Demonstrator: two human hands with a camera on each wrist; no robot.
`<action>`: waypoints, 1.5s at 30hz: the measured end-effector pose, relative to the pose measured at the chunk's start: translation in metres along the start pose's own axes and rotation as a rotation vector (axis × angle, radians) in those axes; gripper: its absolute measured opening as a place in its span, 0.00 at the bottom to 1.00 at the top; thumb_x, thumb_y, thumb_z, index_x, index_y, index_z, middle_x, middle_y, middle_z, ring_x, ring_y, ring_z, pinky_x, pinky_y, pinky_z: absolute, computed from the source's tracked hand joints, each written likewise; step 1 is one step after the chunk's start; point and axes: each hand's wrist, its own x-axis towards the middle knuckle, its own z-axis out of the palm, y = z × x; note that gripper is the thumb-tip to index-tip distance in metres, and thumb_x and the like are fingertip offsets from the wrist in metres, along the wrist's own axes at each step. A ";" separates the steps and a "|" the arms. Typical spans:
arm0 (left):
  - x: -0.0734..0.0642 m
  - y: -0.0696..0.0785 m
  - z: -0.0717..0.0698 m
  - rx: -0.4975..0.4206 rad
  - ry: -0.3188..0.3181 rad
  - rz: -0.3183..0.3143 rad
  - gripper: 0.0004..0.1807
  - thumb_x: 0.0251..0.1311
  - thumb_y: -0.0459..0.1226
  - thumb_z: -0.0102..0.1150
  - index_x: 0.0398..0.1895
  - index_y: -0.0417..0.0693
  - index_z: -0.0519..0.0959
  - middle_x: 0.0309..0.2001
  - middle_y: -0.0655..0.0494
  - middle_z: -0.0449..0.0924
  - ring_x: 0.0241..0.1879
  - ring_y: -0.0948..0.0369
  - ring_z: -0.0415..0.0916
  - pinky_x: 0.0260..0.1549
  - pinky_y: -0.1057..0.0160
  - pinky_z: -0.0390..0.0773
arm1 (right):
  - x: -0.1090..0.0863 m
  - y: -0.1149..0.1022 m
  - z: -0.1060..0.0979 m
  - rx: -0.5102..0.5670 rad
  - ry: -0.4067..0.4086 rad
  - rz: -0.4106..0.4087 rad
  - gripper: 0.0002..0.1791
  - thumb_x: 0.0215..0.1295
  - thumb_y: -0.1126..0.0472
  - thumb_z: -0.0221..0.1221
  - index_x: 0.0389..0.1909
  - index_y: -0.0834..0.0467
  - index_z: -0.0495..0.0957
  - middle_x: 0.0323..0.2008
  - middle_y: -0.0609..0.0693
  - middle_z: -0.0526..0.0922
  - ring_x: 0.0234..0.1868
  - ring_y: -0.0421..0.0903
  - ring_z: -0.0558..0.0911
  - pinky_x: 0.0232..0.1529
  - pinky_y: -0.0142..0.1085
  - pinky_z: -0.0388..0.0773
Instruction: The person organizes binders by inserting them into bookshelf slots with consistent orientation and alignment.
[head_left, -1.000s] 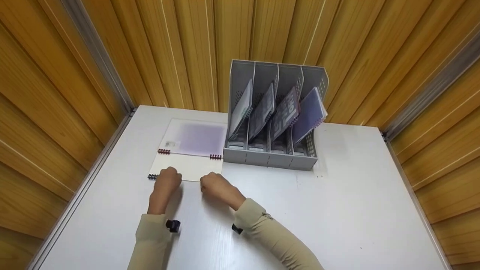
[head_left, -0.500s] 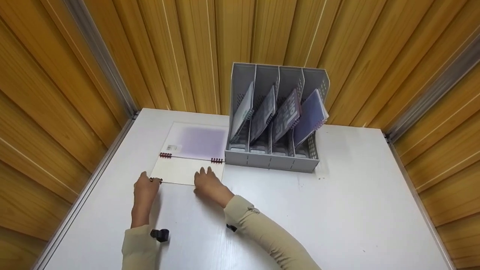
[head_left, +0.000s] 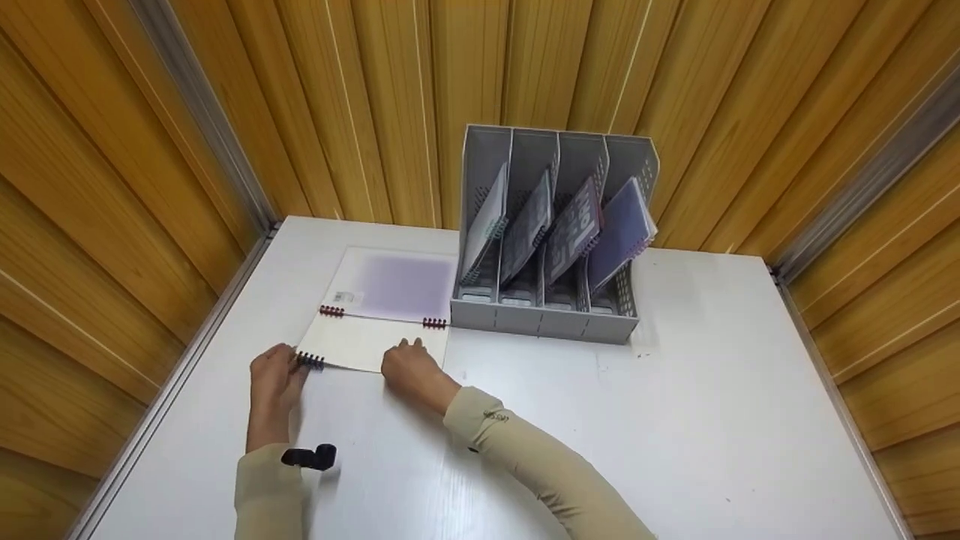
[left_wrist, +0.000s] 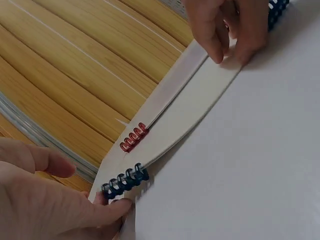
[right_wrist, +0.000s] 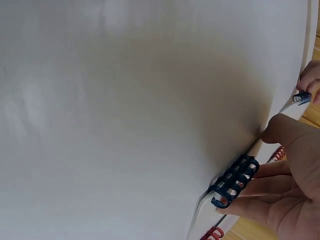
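A cream-covered spiral notebook (head_left: 356, 342) with dark blue rings (left_wrist: 125, 181) lies flat at the left of the table, its ringed edge towards me. My left hand (head_left: 270, 379) pinches its near left corner beside the rings; in the left wrist view that edge bows slightly up off the table. My right hand (head_left: 414, 375) grips the near edge further right, thumb at the front and fingers over the cover, beside a second set of blue rings (right_wrist: 234, 181). Just behind lies another notebook (head_left: 405, 281) with a purple panel and red rings (head_left: 332, 310).
A grey file rack (head_left: 544, 322) stands to the right of the notebooks, close to their right edge. Its several slots hold leaning spiral notebooks, among them a purple one (head_left: 619, 236). Wood-patterned walls (head_left: 390, 112) enclose the white table (head_left: 675, 420).
My left hand has moved left, from on top of the near edge to the corner by the rings. My right hand has shifted slightly left along the edge. The notebooks stay about in place.
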 end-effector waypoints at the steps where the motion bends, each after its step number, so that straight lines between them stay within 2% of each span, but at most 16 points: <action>1: -0.001 0.000 -0.001 -0.081 -0.018 -0.010 0.33 0.72 0.25 0.39 0.78 0.31 0.46 0.73 0.34 0.50 0.75 0.49 0.54 0.69 0.61 0.64 | 0.000 0.000 0.000 0.013 -0.003 -0.005 0.13 0.68 0.67 0.53 0.39 0.60 0.88 0.38 0.55 0.89 0.42 0.49 0.87 0.48 0.45 0.84; 4: -0.003 -0.005 -0.001 -0.243 -0.062 -0.027 0.18 0.72 0.24 0.44 0.63 0.31 0.69 0.63 0.38 0.65 0.70 0.52 0.62 0.68 0.59 0.66 | 0.000 0.001 0.000 0.052 0.011 0.006 0.12 0.66 0.67 0.54 0.37 0.61 0.87 0.36 0.55 0.89 0.41 0.49 0.87 0.48 0.45 0.84; 6: -0.004 -0.010 0.001 -0.269 -0.085 -0.027 0.09 0.72 0.25 0.49 0.50 0.35 0.76 0.54 0.43 0.73 0.65 0.54 0.68 0.67 0.57 0.68 | 0.000 0.002 0.000 0.076 0.031 0.010 0.11 0.65 0.67 0.54 0.35 0.60 0.87 0.33 0.54 0.88 0.38 0.49 0.87 0.47 0.45 0.84; 7: -0.004 -0.012 0.004 -0.260 -0.091 -0.032 0.08 0.72 0.26 0.50 0.50 0.35 0.76 0.52 0.45 0.74 0.63 0.54 0.70 0.67 0.56 0.68 | 0.000 0.002 0.000 0.083 0.041 0.011 0.11 0.64 0.66 0.55 0.34 0.60 0.87 0.31 0.53 0.88 0.37 0.49 0.87 0.46 0.45 0.84; 9: -0.003 -0.019 0.009 -0.234 -0.101 -0.032 0.15 0.72 0.27 0.52 0.60 0.36 0.74 0.55 0.45 0.73 0.64 0.54 0.69 0.66 0.56 0.69 | 0.000 0.004 -0.001 0.118 0.043 0.021 0.09 0.63 0.66 0.56 0.33 0.59 0.86 0.30 0.52 0.87 0.36 0.49 0.86 0.47 0.45 0.84; 12: -0.002 -0.029 0.018 -0.185 -0.092 -0.020 0.32 0.72 0.28 0.54 0.76 0.36 0.56 0.62 0.44 0.67 0.67 0.52 0.66 0.64 0.58 0.72 | -0.001 0.005 -0.001 0.165 0.035 0.034 0.07 0.61 0.65 0.59 0.31 0.58 0.86 0.28 0.51 0.86 0.33 0.48 0.85 0.44 0.43 0.84; 13: -0.002 -0.032 0.021 -0.172 -0.088 -0.016 0.35 0.72 0.28 0.54 0.78 0.34 0.52 0.63 0.43 0.66 0.67 0.52 0.67 0.63 0.58 0.72 | -0.001 0.005 -0.001 0.168 0.035 0.038 0.06 0.61 0.64 0.60 0.30 0.58 0.85 0.27 0.51 0.86 0.32 0.47 0.85 0.42 0.42 0.84; 15: -0.002 -0.039 0.026 -0.162 -0.087 -0.014 0.35 0.72 0.27 0.54 0.78 0.35 0.53 0.62 0.43 0.69 0.64 0.53 0.72 0.61 0.60 0.74 | -0.002 0.005 -0.002 0.152 0.038 0.040 0.04 0.60 0.63 0.62 0.29 0.56 0.85 0.26 0.49 0.85 0.30 0.46 0.84 0.39 0.40 0.83; 18: -0.003 -0.046 0.031 -0.130 -0.073 -0.025 0.33 0.71 0.26 0.54 0.77 0.34 0.56 0.54 0.42 0.77 0.52 0.56 0.82 0.57 0.61 0.77 | -0.003 0.005 -0.001 0.115 0.046 0.040 0.04 0.59 0.61 0.62 0.28 0.55 0.85 0.26 0.48 0.85 0.28 0.44 0.83 0.35 0.38 0.82; 21: -0.004 -0.048 0.034 -0.101 -0.060 -0.025 0.31 0.72 0.26 0.53 0.75 0.32 0.58 0.46 0.43 0.81 0.43 0.58 0.84 0.54 0.63 0.79 | -0.004 0.005 -0.003 0.159 0.035 0.062 0.04 0.59 0.61 0.63 0.28 0.55 0.84 0.27 0.49 0.85 0.29 0.45 0.83 0.35 0.38 0.82; 23: -0.004 -0.048 0.036 -0.083 -0.051 -0.013 0.29 0.72 0.27 0.53 0.73 0.30 0.59 0.45 0.43 0.81 0.41 0.58 0.85 0.53 0.63 0.79 | -0.004 0.006 -0.004 0.205 0.024 0.085 0.05 0.60 0.59 0.64 0.29 0.57 0.84 0.28 0.50 0.85 0.30 0.46 0.83 0.35 0.38 0.82; 28: -0.004 -0.044 0.041 -0.039 -0.063 0.037 0.28 0.73 0.27 0.52 0.72 0.28 0.59 0.52 0.40 0.77 0.46 0.56 0.85 0.55 0.62 0.78 | -0.004 0.009 -0.012 0.295 -0.009 0.118 0.11 0.64 0.55 0.64 0.32 0.60 0.83 0.29 0.52 0.85 0.31 0.47 0.83 0.36 0.38 0.81; 30: -0.006 -0.042 0.042 -0.040 -0.059 0.049 0.27 0.73 0.27 0.52 0.72 0.27 0.60 0.51 0.40 0.79 0.45 0.56 0.86 0.54 0.61 0.78 | -0.005 0.011 -0.015 0.339 -0.033 0.120 0.12 0.65 0.54 0.65 0.33 0.61 0.83 0.30 0.53 0.85 0.31 0.47 0.84 0.36 0.39 0.81; 34: -0.011 -0.038 0.041 -0.030 -0.041 0.084 0.25 0.72 0.27 0.53 0.68 0.24 0.63 0.40 0.45 0.84 0.39 0.58 0.87 0.49 0.64 0.81 | -0.004 0.015 -0.023 0.475 -0.072 0.142 0.12 0.65 0.55 0.67 0.33 0.61 0.83 0.30 0.54 0.85 0.30 0.49 0.85 0.31 0.39 0.82; 40: -0.022 -0.027 0.044 0.056 -0.053 0.186 0.22 0.71 0.28 0.55 0.63 0.22 0.68 0.36 0.49 0.85 0.35 0.61 0.87 0.44 0.66 0.83 | 0.000 0.021 -0.031 0.615 -0.073 0.174 0.12 0.63 0.58 0.65 0.24 0.58 0.78 0.24 0.52 0.83 0.22 0.44 0.76 0.23 0.39 0.76; 45: -0.034 -0.012 0.049 0.138 -0.040 0.284 0.20 0.70 0.29 0.57 0.58 0.20 0.71 0.38 0.47 0.82 0.33 0.62 0.86 0.42 0.64 0.84 | 0.002 0.021 -0.039 0.656 -0.039 0.161 0.12 0.64 0.59 0.61 0.24 0.57 0.73 0.22 0.51 0.79 0.20 0.44 0.73 0.21 0.39 0.73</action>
